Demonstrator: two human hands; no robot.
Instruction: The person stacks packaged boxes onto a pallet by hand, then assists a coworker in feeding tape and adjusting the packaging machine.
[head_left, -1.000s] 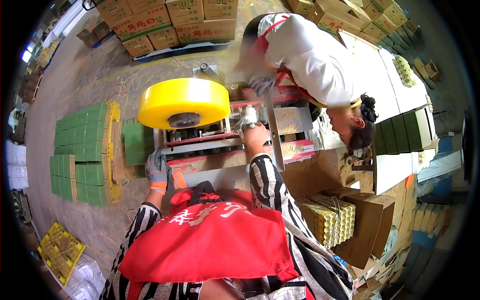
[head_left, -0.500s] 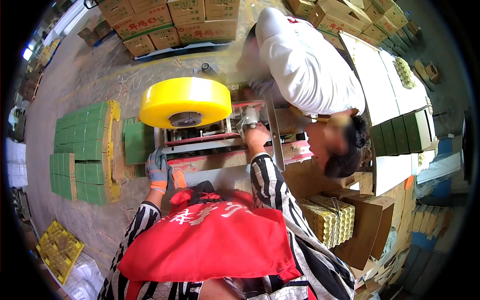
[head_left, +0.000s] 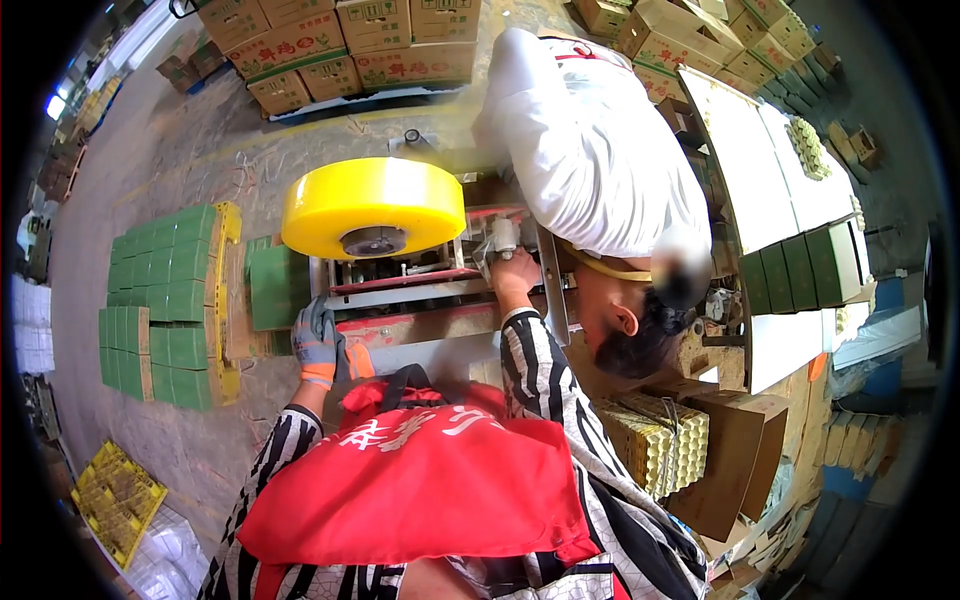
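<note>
My left hand (head_left: pixel 316 338), in a grey glove with an orange cuff, grips the near left corner of a carton-taping machine (head_left: pixel 410 300). Beside it is a grey and orange piece that looks like a second glove (head_left: pixel 357 359). My bare right hand (head_left: pixel 514 276) reaches into the machine's middle, its fingers closed around the lower end of a pale cylindrical part (head_left: pixel 504 237); the fingertips are partly hidden. A large yellow tape roll (head_left: pixel 372 200) stands on the machine, left of that hand.
A co-worker in a white top (head_left: pixel 610 150) bends over the machine's right side, close to my right hand. Green cartons (head_left: pixel 165 265) are stacked at left, brown boxes (head_left: pixel 415 65) behind. Egg trays (head_left: pixel 660 440) sit at lower right, below a white-topped table (head_left: pixel 785 200).
The co-worker has bent further down and toward the machine, the head moving lower and left; their gloved hand is now out of sight. My hands have hardly moved.
</note>
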